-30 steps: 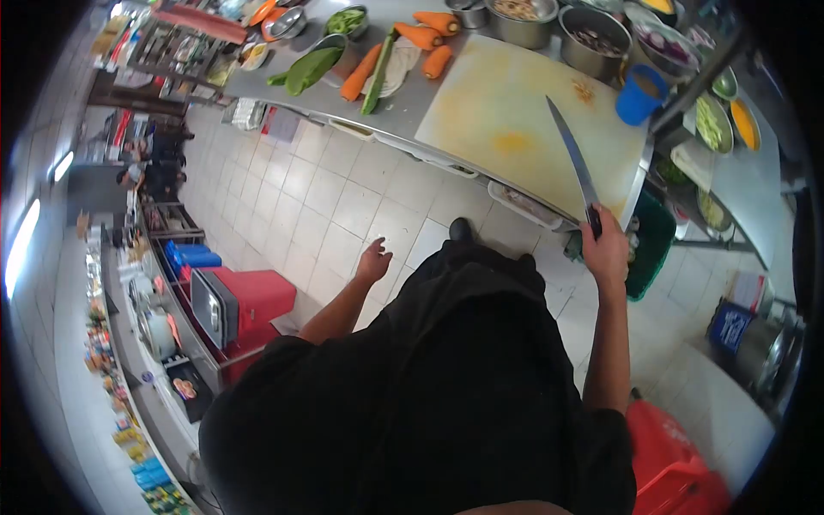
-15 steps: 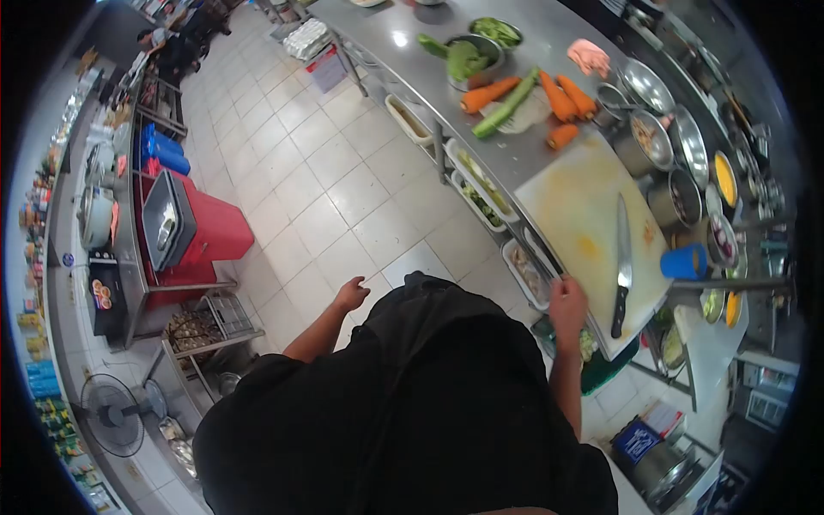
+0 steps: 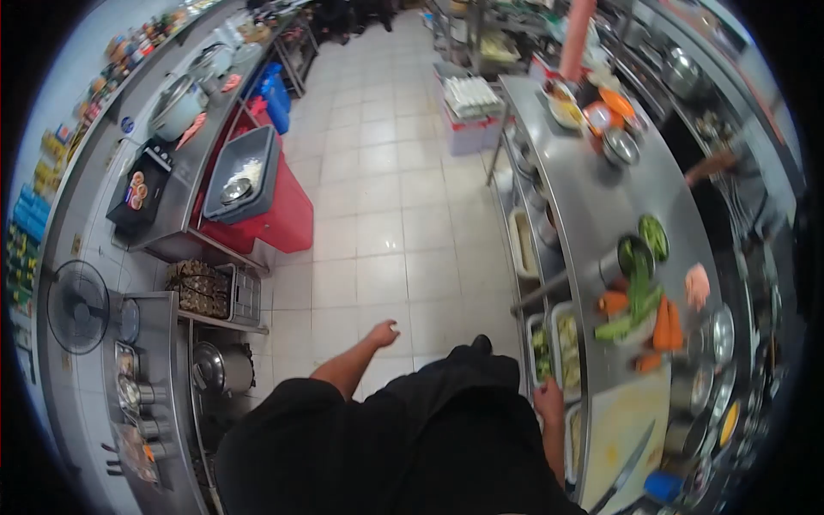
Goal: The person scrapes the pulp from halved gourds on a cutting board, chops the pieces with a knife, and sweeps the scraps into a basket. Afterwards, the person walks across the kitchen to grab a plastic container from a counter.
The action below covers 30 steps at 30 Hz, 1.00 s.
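Note:
My left hand (image 3: pixel 384 333) hangs over the tiled floor, its fingers loosely curled and nothing seen in them. My right hand (image 3: pixel 549 397) is curled at the front edge of the steel table (image 3: pixel 592 210), nearest the trays of cut greens (image 3: pixel 565 343) on the shelf below. Right of that hand lies a white cutting board (image 3: pixel 609 412) with a knife (image 3: pixel 633 462) on it. Beyond the board are carrots (image 3: pixel 667 326), a long green vegetable (image 3: pixel 614 329) and a pot with leafy greens (image 3: pixel 625 260).
A red bin (image 3: pixel 287 206) with a grey tub (image 3: pixel 245 176) on top stands to the left. A fan (image 3: pixel 79 306) and a large lidded pot (image 3: pixel 223 367) are at the lower left. Another person's arm (image 3: pixel 714 163) shows across the table. Tiled floor (image 3: pixel 378 232) runs between the counters.
My view has turned right and shifted forward, bringing more of the aisle and far table into sight. The cutting board now sits lower in view. My right hand has moved beside the vegetable trays.

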Each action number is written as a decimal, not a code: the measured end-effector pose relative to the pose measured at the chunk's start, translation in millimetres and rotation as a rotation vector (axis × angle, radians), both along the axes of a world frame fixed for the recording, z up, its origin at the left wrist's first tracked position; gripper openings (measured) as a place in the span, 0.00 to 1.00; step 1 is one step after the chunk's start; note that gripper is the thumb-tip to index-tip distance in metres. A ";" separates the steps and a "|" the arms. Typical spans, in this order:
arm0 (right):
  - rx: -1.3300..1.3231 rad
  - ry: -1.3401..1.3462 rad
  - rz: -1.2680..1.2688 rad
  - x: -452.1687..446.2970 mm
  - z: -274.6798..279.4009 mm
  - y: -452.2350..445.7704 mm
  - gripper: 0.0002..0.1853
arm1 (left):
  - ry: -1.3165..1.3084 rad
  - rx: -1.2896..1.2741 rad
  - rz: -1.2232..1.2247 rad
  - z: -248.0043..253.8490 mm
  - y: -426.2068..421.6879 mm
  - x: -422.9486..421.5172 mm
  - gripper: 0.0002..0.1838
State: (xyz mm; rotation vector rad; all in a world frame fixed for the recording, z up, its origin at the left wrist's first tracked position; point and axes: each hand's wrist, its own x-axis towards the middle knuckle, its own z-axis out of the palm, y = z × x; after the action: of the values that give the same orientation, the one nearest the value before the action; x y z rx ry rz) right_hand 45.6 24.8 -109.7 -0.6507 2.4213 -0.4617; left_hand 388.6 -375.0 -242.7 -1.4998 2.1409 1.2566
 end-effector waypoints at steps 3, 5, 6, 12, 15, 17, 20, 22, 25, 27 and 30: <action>0.046 -0.010 0.132 -26.0 -34.9 -31.5 0.27 | 0.127 0.027 0.020 -6.9 -1.4 -26.1 0.30; -0.008 -0.046 0.171 -51.3 -113.5 -38.4 0.20 | 0.166 0.064 0.017 0.0 -5.9 -37.6 0.29; 0.027 -0.100 0.184 -60.7 -123.4 -53.4 0.19 | 0.163 0.077 0.016 5.1 -13.1 -40.0 0.29; 0.392 -0.391 0.291 -128.4 -160.8 -156.6 0.12 | -0.044 0.015 0.146 16.0 -87.0 4.0 0.28; 0.453 -0.457 0.320 -168.3 -172.3 -240.6 0.10 | -0.056 -0.047 0.429 40.4 -135.8 26.9 0.28; 0.435 -0.500 0.293 -197.8 -194.1 -303.3 0.08 | -0.001 -0.109 0.640 53.4 -157.2 38.6 0.27; 0.328 -0.479 0.292 -237.0 -201.7 -440.6 0.08 | 0.029 -0.131 0.862 48.9 -181.4 35.6 0.27; 0.224 -0.352 0.384 -242.3 -158.6 -563.0 0.12 | -0.010 -0.097 0.872 27.5 -186.6 34.2 0.27; -0.117 -0.326 0.332 -230.0 -115.3 -706.0 0.20 | -0.064 0.031 0.831 -7.3 -189.8 28.7 0.26; -0.151 -0.356 0.371 -218.8 -86.9 -777.3 0.26 | -0.076 0.135 0.779 -17.9 -213.6 29.5 0.27; -0.228 -0.192 0.572 -212.5 -121.1 -843.2 0.25 | -0.071 0.275 0.699 -10.9 -276.1 24.6 0.27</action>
State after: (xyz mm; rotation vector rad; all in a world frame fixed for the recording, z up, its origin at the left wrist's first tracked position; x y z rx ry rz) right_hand -166.9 -818.4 -230.8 -1.2827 1.9011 -0.5273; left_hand 413.2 -651.1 -253.6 -2.1988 1.3450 1.5796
